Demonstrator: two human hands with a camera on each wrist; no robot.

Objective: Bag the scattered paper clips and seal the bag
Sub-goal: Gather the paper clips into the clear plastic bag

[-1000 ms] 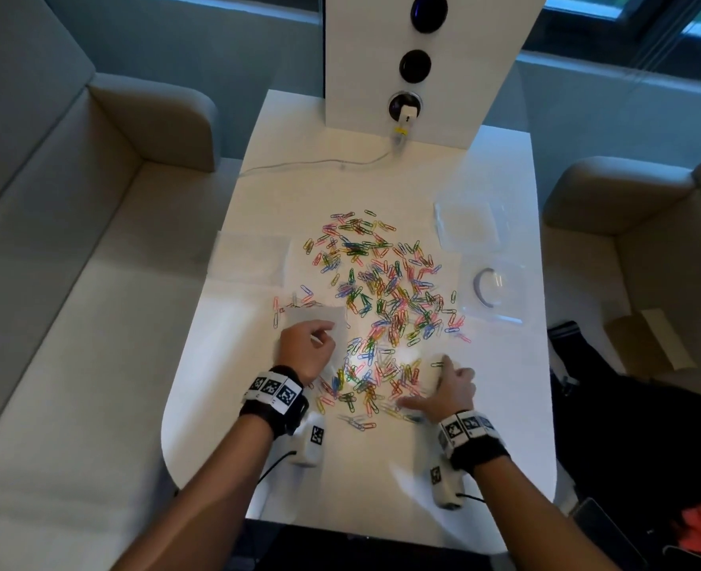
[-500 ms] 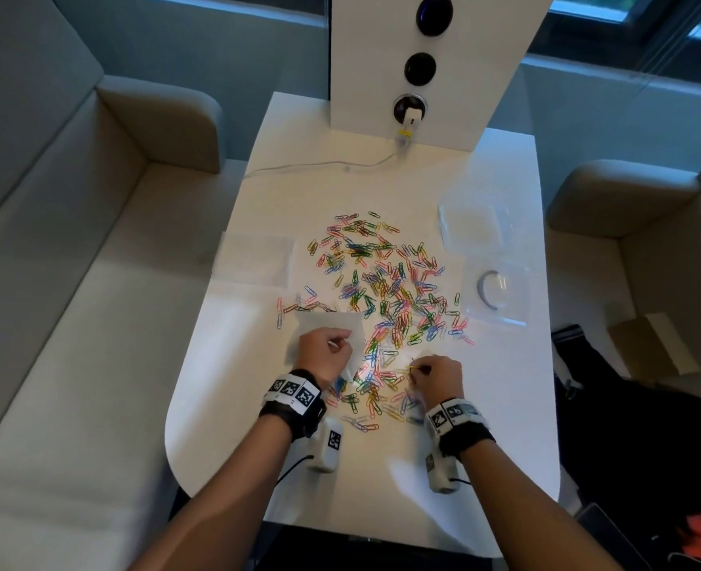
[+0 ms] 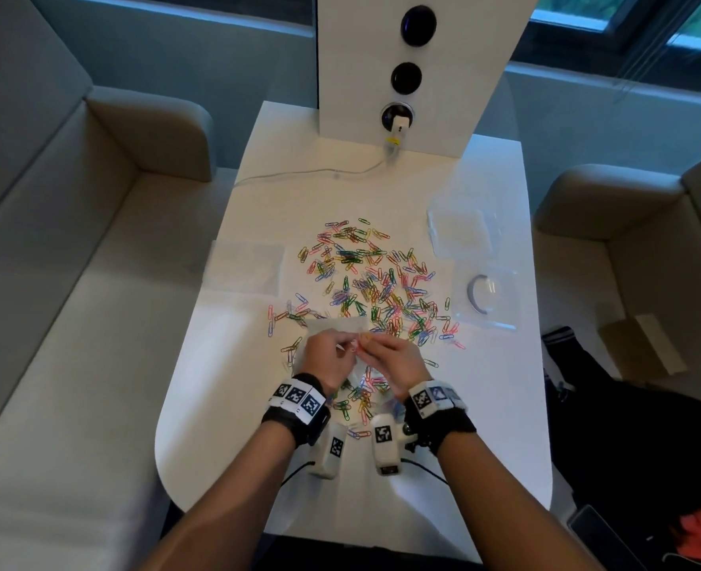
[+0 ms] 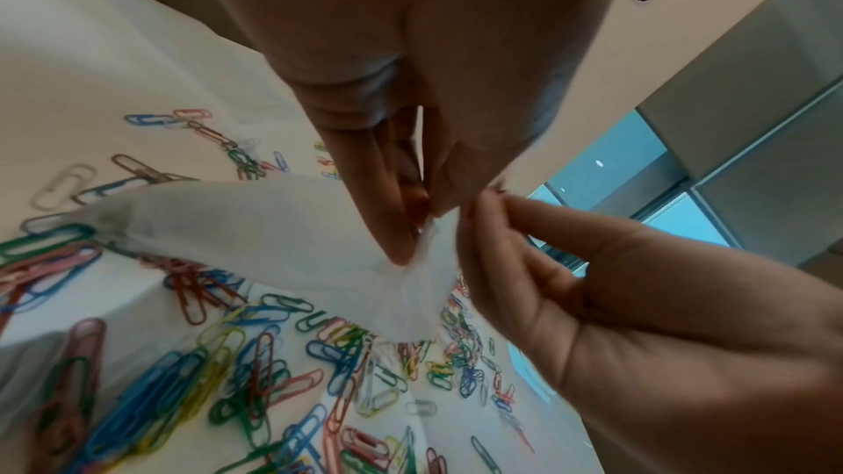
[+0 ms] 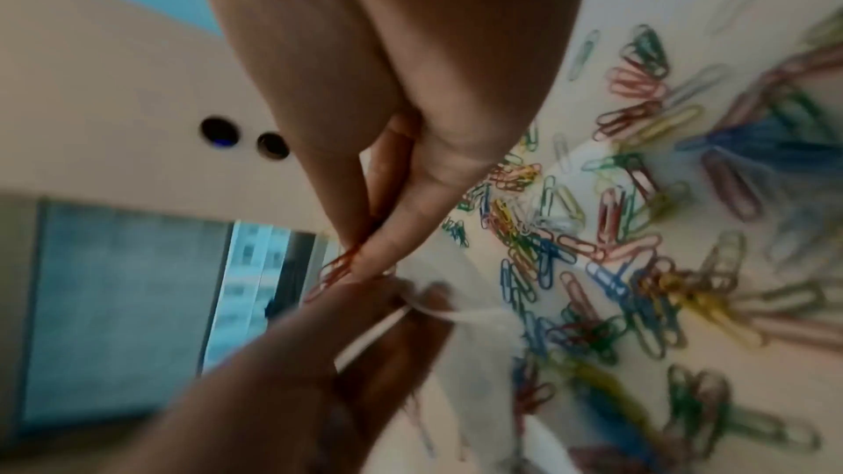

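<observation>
Many coloured paper clips lie scattered over the middle of the white table. My left hand pinches the rim of a clear plastic bag and holds its mouth up off the table; the left wrist view shows that pinch on the bag. My right hand meets it there, and pinches a few red paper clips at its fingertips, right at the bag's mouth. More clips lie under and between my wrists.
Other clear bags lie on the table: one at the left, one at the back right, and one holding a grey ring. A white cable runs to a socket panel. Sofas flank the table.
My right hand has left the table's near clips, closed on a few, and moved up and left to the left hand. The left hand has lifted the bag's rim.
</observation>
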